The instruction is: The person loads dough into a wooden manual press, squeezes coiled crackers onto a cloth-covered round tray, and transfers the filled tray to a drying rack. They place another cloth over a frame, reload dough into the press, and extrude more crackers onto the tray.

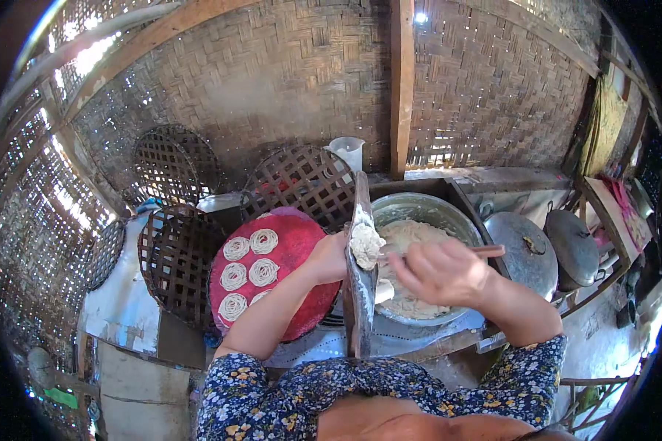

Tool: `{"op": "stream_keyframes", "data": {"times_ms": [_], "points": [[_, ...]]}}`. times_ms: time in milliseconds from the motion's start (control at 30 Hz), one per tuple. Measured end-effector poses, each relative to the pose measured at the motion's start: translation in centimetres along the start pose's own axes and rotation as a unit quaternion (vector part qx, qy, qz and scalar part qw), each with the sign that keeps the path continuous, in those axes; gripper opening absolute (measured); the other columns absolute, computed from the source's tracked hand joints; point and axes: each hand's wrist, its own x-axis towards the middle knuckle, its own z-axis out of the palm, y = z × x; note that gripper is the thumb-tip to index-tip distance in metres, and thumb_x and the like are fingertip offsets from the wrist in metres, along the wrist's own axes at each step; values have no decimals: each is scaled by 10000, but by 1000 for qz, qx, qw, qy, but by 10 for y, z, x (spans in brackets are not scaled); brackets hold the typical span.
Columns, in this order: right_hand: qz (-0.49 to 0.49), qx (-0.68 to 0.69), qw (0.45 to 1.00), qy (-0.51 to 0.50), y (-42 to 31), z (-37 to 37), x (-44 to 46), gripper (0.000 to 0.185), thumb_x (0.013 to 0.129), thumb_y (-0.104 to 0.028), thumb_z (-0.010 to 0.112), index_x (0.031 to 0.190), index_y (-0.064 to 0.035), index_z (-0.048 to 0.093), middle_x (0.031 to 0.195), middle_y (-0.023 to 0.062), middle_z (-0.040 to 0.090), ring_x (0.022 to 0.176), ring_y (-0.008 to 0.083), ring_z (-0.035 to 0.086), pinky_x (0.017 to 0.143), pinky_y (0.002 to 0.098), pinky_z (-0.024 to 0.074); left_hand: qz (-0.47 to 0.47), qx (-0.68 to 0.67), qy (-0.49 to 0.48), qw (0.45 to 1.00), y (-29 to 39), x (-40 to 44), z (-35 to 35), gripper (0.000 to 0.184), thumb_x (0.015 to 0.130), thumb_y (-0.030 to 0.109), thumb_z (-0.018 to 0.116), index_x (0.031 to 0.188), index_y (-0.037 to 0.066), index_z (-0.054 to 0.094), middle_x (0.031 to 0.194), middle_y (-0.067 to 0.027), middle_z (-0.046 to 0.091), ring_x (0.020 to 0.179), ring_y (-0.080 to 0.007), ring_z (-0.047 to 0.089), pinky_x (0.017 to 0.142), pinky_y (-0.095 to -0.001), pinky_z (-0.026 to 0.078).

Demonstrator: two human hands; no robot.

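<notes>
A long wooden press (362, 301) stands upright before me, with a lump of pale dough (365, 245) on it. My left hand (331, 257) is against the press's left side, its fingers hidden behind the wood. My right hand (443, 272) is closed around a wooden-handled tool (487, 251), whose tip meets the dough. Below my right hand is a large metal basin (460, 209) of pale dough (412, 237). On the left, a round red tray (290, 246) carries several coiled noodle-like rounds (263, 272). A white cylindrical piece (384, 291) shows just right of the press.
Woven baskets (180, 257) lean left of and behind the tray. A white plastic jug (347, 152) stands by the woven wall. Two lidded metal pots (521, 253) are at the right, beside a wooden shelf (610, 220). A wooden post (401, 88) rises ahead.
</notes>
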Motion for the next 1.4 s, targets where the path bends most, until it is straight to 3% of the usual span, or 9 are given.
{"op": "stream_keyframes", "data": {"times_ms": [200, 767, 1033, 1133, 1167, 1200, 1267, 1333, 1400], "points": [[212, 61, 975, 28, 47, -45, -17, 128, 659, -129, 650, 784, -140, 625, 591, -35, 453, 500, 136, 460, 446, 283, 331, -39, 33, 30, 998, -12, 2, -17, 491, 686, 425, 636, 1065, 116, 590, 1024, -149, 608, 952, -324, 573, 804, -372, 456], [138, 133, 981, -1, 13, 8, 2, 111, 688, -161, 623, 789, -124, 594, 587, -30, 461, 537, 142, 503, 498, 279, 394, -25, 137, -8, 990, -18, 6, -5, 424, 684, 315, 677, 1014, 62, 593, 909, -146, 638, 831, -283, 623, 705, -371, 486], [417, 248, 858, 167, 10, 67, -45, 246, 608, -104, 740, 829, -82, 635, 624, 53, 595, 541, 213, 579, 494, 311, 443, 56, -401, -85, 911, -50, 7, -21, 319, 768, 76, 630, 1065, 15, 530, 866, -123, 623, 711, -208, 631, 561, -342, 547], [405, 313, 851, 116, -13, 84, -61, 232, 610, -70, 761, 791, -16, 626, 677, 97, 617, 575, 181, 606, 501, 253, 476, 42, -525, -108, 843, -38, 4, -28, 342, 771, 89, 629, 1077, -9, 512, 897, -147, 616, 748, -229, 633, 567, -343, 556], [400, 324, 849, 119, -17, 83, -62, 234, 603, -71, 763, 785, -21, 626, 673, 95, 617, 572, 177, 605, 496, 255, 472, -88, -639, -151, 749, -50, 7, -34, 334, 778, 110, 623, 1071, -10, 515, 944, -158, 603, 813, -242, 623, 567, -349, 557], [397, 336, 846, 122, -20, 80, -62, 235, 596, -72, 765, 780, -27, 625, 669, 92, 616, 570, 174, 604, 492, 257, 469, -27, -523, -135, 841, -58, 11, -31, 316, 787, 121, 612, 1078, 29, 531, 995, -162, 588, 852, -239, 603, 563, -334, 554], [382, 347, 847, 127, -23, 73, -59, 245, 578, -81, 763, 776, -50, 622, 654, 76, 606, 568, 186, 596, 489, 277, 456, -83, -660, -122, 737, -57, 7, -30, 248, 778, 111, 628, 1000, 26, 555, 863, -81, 608, 747, -198, 614, 613, -331, 530], [356, 342, 860, 131, -16, 62, -50, 265, 555, -95, 756, 779, -84, 615, 629, 48, 585, 568, 218, 580, 495, 312, 436, 41, -381, -13, 923, -50, 3, -26, 286, 775, 165, 628, 1015, 24, 563, 885, -96, 621, 800, -217, 615, 690, -338, 507], [329, 303, 885, 129, -1, 52, -46, 266, 554, -100, 754, 782, -93, 616, 624, 46, 581, 561, 221, 573, 500, 315, 433, 63, -188, 38, 979, -47, 2, -23, 337, 763, 229, 629, 1030, 31, 572, 920, -114, 629, 859, -237, 610, 761, -342, 478]]}}
